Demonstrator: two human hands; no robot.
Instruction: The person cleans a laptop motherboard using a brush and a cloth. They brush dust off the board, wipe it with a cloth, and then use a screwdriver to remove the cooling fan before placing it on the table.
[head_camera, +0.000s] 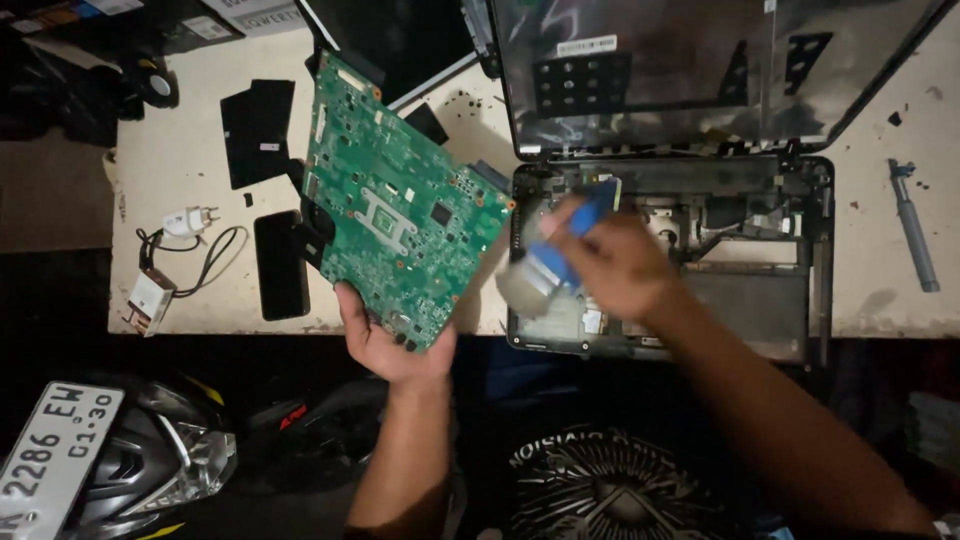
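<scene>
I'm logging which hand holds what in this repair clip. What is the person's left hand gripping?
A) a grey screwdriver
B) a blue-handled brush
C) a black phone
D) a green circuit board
D: the left hand grips the bottom edge of the green circuit board, lifted off the table, while the right hand holds the blue-handled brush over the opened laptop base.

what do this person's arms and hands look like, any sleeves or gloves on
Both hands are bare, with no gloves: the left hand and right hand. Both forearms show uncovered, with no sleeves reaching them. No rings or watch can be made out in the dim light.
</scene>
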